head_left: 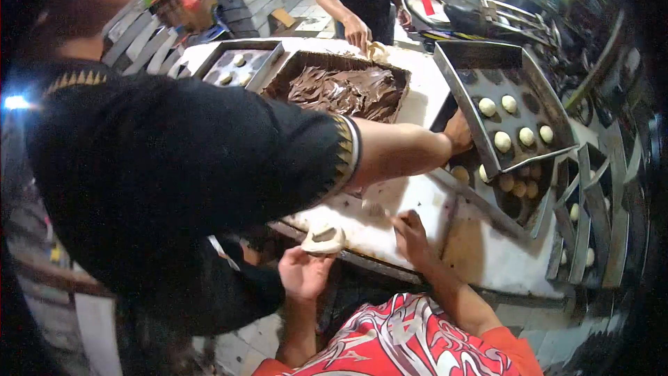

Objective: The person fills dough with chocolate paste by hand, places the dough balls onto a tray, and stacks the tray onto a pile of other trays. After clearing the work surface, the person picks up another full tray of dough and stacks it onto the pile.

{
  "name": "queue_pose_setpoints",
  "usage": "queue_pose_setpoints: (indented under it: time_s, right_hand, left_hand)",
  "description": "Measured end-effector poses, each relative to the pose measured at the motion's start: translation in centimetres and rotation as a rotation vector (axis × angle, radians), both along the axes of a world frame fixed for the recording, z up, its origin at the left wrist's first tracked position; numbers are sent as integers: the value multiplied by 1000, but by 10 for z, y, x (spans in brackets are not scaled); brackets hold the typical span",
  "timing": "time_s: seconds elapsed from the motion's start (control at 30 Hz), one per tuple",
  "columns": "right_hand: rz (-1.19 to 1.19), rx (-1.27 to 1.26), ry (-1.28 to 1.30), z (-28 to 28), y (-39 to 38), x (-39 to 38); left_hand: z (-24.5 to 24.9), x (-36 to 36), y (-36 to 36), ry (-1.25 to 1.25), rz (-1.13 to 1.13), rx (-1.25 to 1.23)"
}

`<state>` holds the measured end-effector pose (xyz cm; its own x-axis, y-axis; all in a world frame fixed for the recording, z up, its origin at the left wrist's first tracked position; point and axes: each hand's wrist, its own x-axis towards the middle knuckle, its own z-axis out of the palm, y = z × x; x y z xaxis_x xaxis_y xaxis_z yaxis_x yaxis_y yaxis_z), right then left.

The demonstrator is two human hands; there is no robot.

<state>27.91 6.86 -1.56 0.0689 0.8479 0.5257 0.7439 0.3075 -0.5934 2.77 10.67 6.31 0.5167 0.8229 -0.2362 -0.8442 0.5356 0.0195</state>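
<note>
- Nearest us, our left hand (305, 273) lies palm up. Its fingers are loosely cupped and half open, and the dough (323, 239) sits on the fingertips, just off the near edge of the table (417, 198).
- We judge that hold to be weak: the dough rests on the fingers rather than being gripped, and with no table beneath it, a tilt of the palm could drop it to the floor.
- Our right hand (410, 233) rests on the table just beside the dough, fingers curled down. We cannot tell whether they pinch anything.
- A co-worker's arm (396, 150), in a black sleeve, crosses the table above both our hands. If we lift either hand, we could knock it.
- That arm ends in a hand (458, 132) at the corner of the bun tray (463, 90), which sits tilted over a lower tray (487, 205).
- Both trays hold pale dough balls. We think a push at that corner could slide the upper tray and crush or roll them.
- Behind the arm is the chocolate tray (341, 90), filled with dark paste. A sleeve dragged across it would smear.
- To its left a small tray (240, 66) holds a few more balls.
- Farthest off, another person's hand (357, 31) holds a pale piece at the table's far edge, well apart from us.
</note>
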Motion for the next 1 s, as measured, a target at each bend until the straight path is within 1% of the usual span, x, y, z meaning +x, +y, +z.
queue_pose_setpoints:
  time_s: [0.03, 0.07, 0.1, 0.13, 0.17, 0.2, 0.27, 0.3, 0.33, 0.4, 0.47, 0.5, 0.53, 0.6, 0.63, 0.67, 0.73, 0.77, 0.8, 0.87, 0.9, 0.93, 1.0]
  right_hand:
    - [-13, 17, 25, -1, 11, 2]
    - [-22, 34, 49, -6, 21, 3]
    - [17, 28, 54, -7, 29, 2]
    - [1, 37, 100, -8, 41, -1]
    - [-9, 49, 147, -12, 51, -4]
    - [21, -154, 261, -20, 53, -4]
    - [0, -3, 108, 3, 44, -5]
    - [-16, -6, 79, 18, 33, -6]
    - [-15, -34, 136, 28, 21, -7]
    - [67, -240, 245, 41, -10, -4]
    - [288, -360, 593, 50, -41, -5]
    - [402, -529, 626, 81, -58, -5]
    - [525, -665, 727, 105, -67, -7]
    - [673, -696, 593, 127, -75, -6]
    - [669, -696, 538, 123, -77, -5]
    - [636, -684, 540, 118, -80, -5]
    - [626, -364, 254, 108, -92, -12]
    - [591, -349, 318, 114, -104, -24]
    - [529, -134, 119, 115, -116, -34]
    - [496, 2, -175, 75, -131, -52]
    - [438, 64, -183, 66, -138, -62]
    - [386, 2, -228, 45, -147, -62]
    - [313, -170, -255, 54, -164, -61]
  left_hand:
    - [9, 3, -12, 122, 31, 48]
    - [23, 15, -23, 223, 11, 208]
    - [25, 26, -37, 366, -9, 256]
    - [27, 36, -50, 513, -29, 299]
    - [31, 46, -62, 417, -54, 322]
    - [19, 54, -78, 440, 53, 317]
    - [25, 64, -101, 443, 116, 238]
    - [29, 71, -110, 339, 178, 161]
    - [9, 66, -118, 181, 173, 140]
    - [8, 68, -129, 155, 83, 78]
    - [3, 72, -135, 149, 70, 94]
    - [-1, 74, -138, 148, 40, 109]
    - [-5, 75, -138, 138, 12, 106]
    - [-14, 75, -135, 289, -149, 338]
    - [-20, 74, -134, 251, -190, 329]
    - [-17, 73, -133, 239, -221, 339]
    - [-6, 67, -133, 682, -224, 205]
    - [-8, 60, -132, 671, -221, 131]
    - [-13, 53, -130, 668, -262, 155]
    - [-39, 42, -129, 529, -159, -29]
    - [-60, 41, -127, 451, -165, -86]
    - [-74, 38, -139, 608, -189, 236]
    - [-54, 37, -157, 452, -316, 250]
